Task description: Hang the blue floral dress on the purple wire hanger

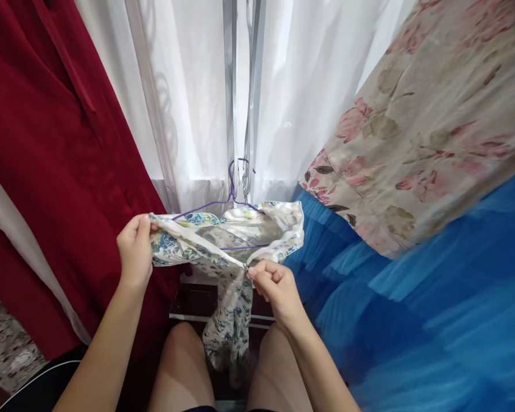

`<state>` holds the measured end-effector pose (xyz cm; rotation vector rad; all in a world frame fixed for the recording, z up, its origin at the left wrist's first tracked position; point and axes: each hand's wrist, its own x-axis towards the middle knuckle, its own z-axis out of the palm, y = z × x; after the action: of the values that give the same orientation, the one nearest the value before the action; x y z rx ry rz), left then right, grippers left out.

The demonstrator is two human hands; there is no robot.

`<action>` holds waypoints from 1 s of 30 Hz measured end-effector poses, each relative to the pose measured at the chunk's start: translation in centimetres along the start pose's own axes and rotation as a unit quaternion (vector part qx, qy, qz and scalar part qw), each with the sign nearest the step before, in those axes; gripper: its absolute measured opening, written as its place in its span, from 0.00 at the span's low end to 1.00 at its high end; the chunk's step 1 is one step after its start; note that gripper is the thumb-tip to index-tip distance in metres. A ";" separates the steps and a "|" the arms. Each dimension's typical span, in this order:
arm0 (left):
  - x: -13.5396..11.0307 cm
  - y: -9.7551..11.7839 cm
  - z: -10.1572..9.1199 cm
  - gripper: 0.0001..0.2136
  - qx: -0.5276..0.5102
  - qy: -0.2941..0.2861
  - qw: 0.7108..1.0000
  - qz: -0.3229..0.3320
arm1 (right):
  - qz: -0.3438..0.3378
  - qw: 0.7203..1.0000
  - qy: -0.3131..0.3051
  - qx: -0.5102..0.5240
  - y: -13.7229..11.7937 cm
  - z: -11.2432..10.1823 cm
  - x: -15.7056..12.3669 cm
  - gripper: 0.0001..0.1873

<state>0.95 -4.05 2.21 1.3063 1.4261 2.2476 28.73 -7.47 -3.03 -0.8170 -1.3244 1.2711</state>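
Observation:
A white garment with a blue and yellow flower print (pixel 229 309) hangs in front of me on a purple hanger (pixel 206 205). Its neck opening is spread wide, and the lower part drops down between my knees. My left hand (pixel 135 252) pinches the garment's left shoulder edge. Near the middle of the front, my right hand (pixel 277 286) is closed on the white front edge, thumb and fingertips pressed together at a small dark spot, too small to make out. The hanger's lower bar shows inside the opening.
White curtains (pixel 189 103) hang behind the hanger, with grey bars (pixel 230 74) between them. A red curtain (pixel 86 171) is on the left. To the right are a pink flowered cloth (pixel 412 143) and a blue cloth (pixel 412 303). A dark ledge (pixel 193 300) lies below the garment.

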 end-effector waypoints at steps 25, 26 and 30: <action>-19.3 1.6 3.5 0.13 -0.106 -0.417 0.890 -0.151 | 0.077 0.989 -0.106 -0.066 5.5 -1.9 -8.1 0.20; -19.3 1.4 3.5 0.13 -0.091 -0.414 0.895 -0.139 | 0.103 0.984 -0.134 -0.055 5.2 -1.6 -8.3 0.19; -20.0 -0.2 2.4 0.13 -0.103 -0.445 0.869 -0.189 | 0.138 0.980 -0.123 -0.076 4.2 -1.3 -8.6 0.15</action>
<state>14.69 -13.49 -9.15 1.5077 0.9336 1.2060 30.79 -14.60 -9.29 -1.0017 -1.5596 1.5412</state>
